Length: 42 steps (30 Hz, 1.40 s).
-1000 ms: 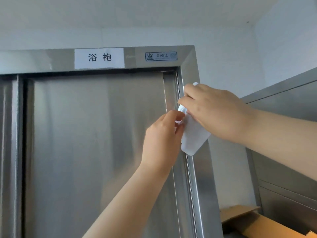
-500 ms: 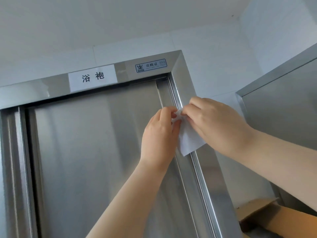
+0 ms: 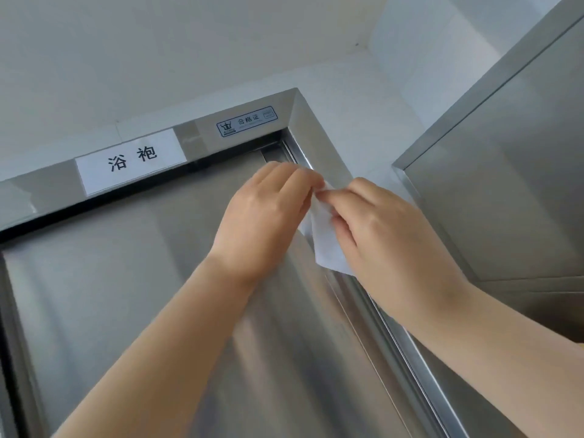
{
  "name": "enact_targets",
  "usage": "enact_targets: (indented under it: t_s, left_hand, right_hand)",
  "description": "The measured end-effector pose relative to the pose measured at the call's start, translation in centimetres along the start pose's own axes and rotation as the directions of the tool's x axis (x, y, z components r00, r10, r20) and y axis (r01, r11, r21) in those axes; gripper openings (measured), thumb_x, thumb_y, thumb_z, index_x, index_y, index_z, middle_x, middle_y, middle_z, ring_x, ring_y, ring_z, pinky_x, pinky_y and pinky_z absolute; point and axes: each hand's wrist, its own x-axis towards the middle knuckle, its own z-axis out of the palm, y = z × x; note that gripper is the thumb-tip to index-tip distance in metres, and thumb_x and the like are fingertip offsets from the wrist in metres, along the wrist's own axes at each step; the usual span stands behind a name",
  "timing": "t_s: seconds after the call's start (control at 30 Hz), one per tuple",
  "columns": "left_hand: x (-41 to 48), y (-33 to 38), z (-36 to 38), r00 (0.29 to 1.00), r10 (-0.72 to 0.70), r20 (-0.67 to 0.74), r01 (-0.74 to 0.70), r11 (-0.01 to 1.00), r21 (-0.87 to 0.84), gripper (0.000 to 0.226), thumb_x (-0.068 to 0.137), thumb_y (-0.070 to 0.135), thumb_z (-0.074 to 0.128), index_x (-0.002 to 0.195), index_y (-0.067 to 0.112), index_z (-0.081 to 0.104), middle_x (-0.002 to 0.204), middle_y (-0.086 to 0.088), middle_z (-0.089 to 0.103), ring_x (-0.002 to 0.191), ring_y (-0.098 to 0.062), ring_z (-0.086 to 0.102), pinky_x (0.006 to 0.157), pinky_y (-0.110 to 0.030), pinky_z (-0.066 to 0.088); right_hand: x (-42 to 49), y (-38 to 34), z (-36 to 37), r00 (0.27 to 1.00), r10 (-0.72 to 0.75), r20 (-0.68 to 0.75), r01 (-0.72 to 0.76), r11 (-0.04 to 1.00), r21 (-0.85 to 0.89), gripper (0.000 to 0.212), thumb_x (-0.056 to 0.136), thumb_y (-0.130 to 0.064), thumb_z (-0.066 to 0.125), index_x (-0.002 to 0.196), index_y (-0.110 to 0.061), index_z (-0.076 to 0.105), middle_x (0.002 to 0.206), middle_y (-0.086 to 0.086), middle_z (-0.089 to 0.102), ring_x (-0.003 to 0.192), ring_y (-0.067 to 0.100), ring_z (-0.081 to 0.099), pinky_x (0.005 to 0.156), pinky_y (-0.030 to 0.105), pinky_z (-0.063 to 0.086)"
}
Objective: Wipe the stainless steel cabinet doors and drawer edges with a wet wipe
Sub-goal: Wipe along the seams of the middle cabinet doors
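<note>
Here, the left hand (image 3: 262, 216) and right hand (image 3: 390, 230) both pinch the wet wipe (image 3: 325, 248) by the shut cabinet door (image 3: 126, 295).

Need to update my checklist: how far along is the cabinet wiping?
Done: no wiped area is distinguishable. In hand: left hand and right hand pinch the wet wipe at the upper right of the door frame. Left: seemingly the door panel and neighbouring cabinet.

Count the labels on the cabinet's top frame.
2. A white label sits left of centre on the top frame. A small blue-edged sticker is to its right, near the corner. The frame runs out of view at left, so more may be there.
</note>
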Motion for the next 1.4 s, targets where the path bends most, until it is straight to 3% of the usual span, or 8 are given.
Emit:
enact_targets:
  t_s: [0.23, 0.4, 0.53, 0.67, 0.77, 0.93, 1.1, 1.4]
  left_hand:
    - [1.9, -2.8, -4.2, 0.813, 0.477, 0.335, -0.52, 0.853, 0.048, 0.023, 0.081, -0.016, 0.055, 0.096, -0.004, 0.068, 0.088, -0.015, 0.066, 0.076, -0.032, 0.061, 0.059, -0.041, 0.05]
    - [1.7, -3.7, -3.9, 0.677, 0.47, 0.566, -0.572, 0.82, 0.003, 0.031, 0.076, -0.02, 0.046, 0.094, -0.004, 0.066, 0.082, -0.016, 0.064, 0.071, -0.031, 0.059, 0.056, -0.042, 0.049]
    - [1.1, -4.8, -3.8, 0.605, 0.414, 0.68, -0.541, 0.841, -0.031, 0.041, 0.07, -0.021, 0.054, 0.104, 0.0, 0.065, 0.101, -0.012, 0.066, 0.088, -0.031, 0.062, 0.063, -0.042, 0.054]
    - [1.0, -4.8, -4.0, 0.585, 0.374, 0.72, -0.501, 0.864, -0.042, 0.048, 0.069, -0.012, 0.066, 0.115, 0.001, 0.063, 0.114, -0.012, 0.064, 0.103, -0.03, 0.063, 0.064, -0.042, 0.056]
    - [1.1, -4.7, -4.0, 0.577, 0.319, 0.752, -0.446, 0.894, -0.037, 0.041, 0.086, 0.008, 0.05, 0.125, 0.003, 0.057, 0.121, -0.014, 0.06, 0.109, -0.031, 0.059, 0.069, -0.045, 0.056]
    - [1.7, -4.8, -3.5, 0.558, 0.235, 0.796, -0.419, 0.908, 0.025, 0.052, 0.091, 0.029, 0.029, 0.131, 0.007, 0.053, 0.131, -0.013, 0.053, 0.122, -0.03, 0.05, 0.093, -0.044, 0.049]
    - [3.3, -6.0, -3.2, 0.526, 0.251, 0.813, -0.493, 0.869, 0.05, 0.05, 0.092, 0.028, 0.029, 0.123, 0.001, 0.057, 0.123, -0.017, 0.057, 0.117, -0.033, 0.054, 0.099, -0.042, 0.044]
    - [5.0, -7.2, -2.7, 0.563, 0.248, 0.788, -0.532, 0.839, 0.117, 0.039, 0.093, 0.023, 0.031, 0.109, 0.002, 0.061, 0.104, -0.015, 0.06, 0.098, -0.034, 0.058, 0.079, -0.041, 0.051]
  right_hand:
    - [-1.8, -3.2, 1.2, 0.968, 0.222, -0.114, -0.195, 0.958, 0.208, 0.035, 0.07, 0.006, 0.069, 0.1, -0.013, 0.067, 0.076, -0.002, 0.052, 0.057, 0.015, 0.042, 0.058, 0.025, 0.035]
    - [-2.2, -4.5, 3.1, 0.933, 0.359, -0.018, -0.34, 0.898, 0.281, 0.037, 0.066, 0.01, 0.071, 0.096, -0.013, 0.067, 0.077, -0.001, 0.055, 0.06, 0.018, 0.051, 0.051, 0.024, 0.038]
    - [-2.7, -4.9, 4.2, 0.92, 0.384, 0.077, -0.39, 0.878, 0.277, 0.046, 0.069, 0.01, 0.066, 0.108, -0.013, 0.064, 0.086, 0.0, 0.054, 0.071, 0.02, 0.054, 0.06, 0.024, 0.038]
    - [-3.2, -5.2, 4.7, 0.913, 0.405, 0.046, -0.402, 0.875, 0.268, 0.043, 0.075, 0.002, 0.064, 0.116, -0.009, 0.063, 0.101, 0.003, 0.055, 0.088, 0.024, 0.054, 0.071, 0.028, 0.044]
    - [-3.2, -5.7, 4.8, 0.907, 0.415, 0.071, -0.416, 0.859, 0.298, 0.045, 0.08, -0.005, 0.06, 0.125, -0.008, 0.056, 0.12, 0.005, 0.053, 0.105, 0.025, 0.052, 0.085, 0.031, 0.045]
    - [-2.1, -6.5, 5.1, 0.91, 0.347, 0.226, -0.403, 0.867, 0.292, 0.06, 0.095, -0.026, 0.036, 0.148, -0.01, 0.013, 0.148, 0.0, 0.023, 0.134, 0.016, 0.023, 0.109, 0.024, 0.019]
    - [-0.3, -6.5, 5.2, 0.915, 0.324, 0.24, -0.386, 0.875, 0.291, 0.059, 0.095, -0.029, 0.03, 0.148, -0.011, 0.009, 0.149, 0.001, 0.018, 0.132, 0.018, 0.021, 0.111, 0.028, 0.019]
    - [1.6, -6.6, 6.6, 0.931, 0.317, 0.182, -0.361, 0.876, 0.32, 0.061, 0.096, -0.028, 0.033, 0.148, -0.007, 0.009, 0.151, 0.005, 0.017, 0.133, 0.02, 0.019, 0.111, 0.029, 0.021]
